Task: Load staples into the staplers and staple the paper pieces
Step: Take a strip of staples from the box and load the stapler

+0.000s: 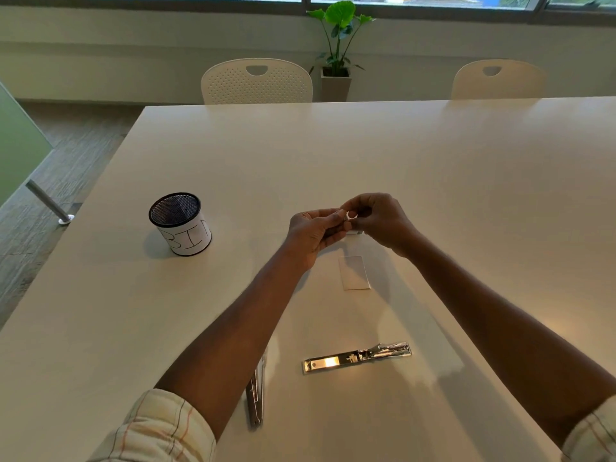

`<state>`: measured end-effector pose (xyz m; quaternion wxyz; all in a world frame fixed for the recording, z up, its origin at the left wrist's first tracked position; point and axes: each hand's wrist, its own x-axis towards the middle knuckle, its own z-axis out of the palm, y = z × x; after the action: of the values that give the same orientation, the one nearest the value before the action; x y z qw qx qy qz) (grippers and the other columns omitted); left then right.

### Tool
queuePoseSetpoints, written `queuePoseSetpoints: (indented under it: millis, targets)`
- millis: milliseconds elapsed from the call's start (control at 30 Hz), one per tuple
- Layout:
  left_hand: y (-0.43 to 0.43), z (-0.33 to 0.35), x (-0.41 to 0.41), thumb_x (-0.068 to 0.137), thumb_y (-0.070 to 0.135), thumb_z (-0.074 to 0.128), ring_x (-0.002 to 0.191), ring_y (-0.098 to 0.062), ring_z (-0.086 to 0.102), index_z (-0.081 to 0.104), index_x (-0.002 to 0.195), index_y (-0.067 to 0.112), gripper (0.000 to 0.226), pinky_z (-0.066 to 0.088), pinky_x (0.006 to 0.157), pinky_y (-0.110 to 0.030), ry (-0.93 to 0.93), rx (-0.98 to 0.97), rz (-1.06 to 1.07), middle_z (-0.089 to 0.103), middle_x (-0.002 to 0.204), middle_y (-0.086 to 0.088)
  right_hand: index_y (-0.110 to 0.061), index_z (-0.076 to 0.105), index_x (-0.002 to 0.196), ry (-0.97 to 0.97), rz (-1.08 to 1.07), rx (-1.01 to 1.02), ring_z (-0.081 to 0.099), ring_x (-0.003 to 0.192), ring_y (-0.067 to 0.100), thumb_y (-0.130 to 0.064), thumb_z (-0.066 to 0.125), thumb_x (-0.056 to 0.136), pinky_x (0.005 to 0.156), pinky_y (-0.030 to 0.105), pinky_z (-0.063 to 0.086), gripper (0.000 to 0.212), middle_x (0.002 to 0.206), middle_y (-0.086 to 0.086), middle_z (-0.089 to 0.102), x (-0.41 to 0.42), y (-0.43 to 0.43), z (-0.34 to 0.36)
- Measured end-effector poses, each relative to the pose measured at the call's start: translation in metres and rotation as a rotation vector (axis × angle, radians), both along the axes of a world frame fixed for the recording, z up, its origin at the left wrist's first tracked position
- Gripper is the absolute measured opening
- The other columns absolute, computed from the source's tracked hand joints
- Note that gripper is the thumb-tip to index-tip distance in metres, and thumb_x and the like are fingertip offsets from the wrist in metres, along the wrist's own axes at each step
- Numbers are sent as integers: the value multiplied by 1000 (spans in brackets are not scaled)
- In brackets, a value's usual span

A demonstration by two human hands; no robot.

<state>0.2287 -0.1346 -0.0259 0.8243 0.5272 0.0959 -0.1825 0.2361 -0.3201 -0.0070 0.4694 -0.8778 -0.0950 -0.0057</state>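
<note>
My left hand [315,233] and my right hand [380,218] meet above the table's middle, and both pinch a small white item [350,216], too small to identify. A white box edge [355,232] shows just below the hands. A small white paper piece [355,272] lies flat on the table nearer to me. A silver stapler [358,356] lies unfolded open near the front. A second silver stapler [256,398] lies partly hidden under my left forearm.
A black mesh cup [180,223] with a white label reading BIN stands at the left on the white table [466,181]. Two white chairs [256,81] and a potted plant [336,48] are beyond the far edge.
</note>
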Motion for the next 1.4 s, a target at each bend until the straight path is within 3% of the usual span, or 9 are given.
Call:
queuePoseSetpoints:
  millis: [167,300,467,600,700,867,967,1133,1400]
  targets:
    - [-2,2,1,97,3,74,95,-31,79,77,110,0,14,65,93,-42,3,10,25,81,98,-20,-8,80,109,-38,-7,-24,77,90,29,-8,87,87,78,35,68,22,98,8,78,-1,1,0]
    - [-1,0,1,99,2,71,94,-29,80,78,107,2,10,64,94,-43,-3,5,23,82,97,-18,-9,79,112,-1,-12,48,72,82,17,-9,86,89,63,17,57,24,101,9,77,1,-2,0]
    - [4,-6,3,99,1,71,97,-31,78,75,120,-5,22,63,98,-45,7,-22,33,77,115,-29,-8,78,114,40,-17,63,69,83,13,-8,84,90,62,13,54,25,102,10,75,3,-7,-3]
    - [4,-7,1,100,-1,69,98,-31,79,74,121,-6,23,64,94,-43,21,-39,24,77,116,-29,-6,77,114,76,40,68,68,77,6,-10,82,92,61,13,53,23,101,13,76,2,-8,-6]
    - [5,-7,1,99,0,70,104,-36,78,74,120,-6,22,63,96,-43,19,-49,22,79,114,-27,-7,77,115,64,32,92,70,79,7,-11,83,92,63,16,55,24,103,12,77,2,-7,-6]
    - [4,-5,1,100,1,70,112,-39,77,76,116,-2,18,64,95,-43,6,-55,43,79,113,-25,-9,77,117,15,12,126,75,91,20,-13,83,91,80,30,65,26,108,7,76,2,-1,-5]
    - [2,-4,2,100,1,70,103,-35,79,76,115,-2,16,64,95,-43,5,-63,45,80,106,-23,-9,77,116,-11,42,100,73,90,14,-12,83,91,78,26,63,25,109,4,75,0,0,-3]
    - [1,-6,3,101,-4,65,90,-30,78,73,118,-10,19,68,86,-38,20,-89,80,77,108,-27,-15,80,110,-84,53,-40,73,95,20,-16,88,87,81,31,63,24,107,0,76,-1,-1,-4]
    - [0,-8,5,98,-2,71,92,-32,80,69,123,-13,27,68,83,-39,45,-91,111,75,116,-32,-14,76,105,-243,113,-252,70,86,18,-7,84,88,76,38,64,20,100,2,71,3,-1,-14]
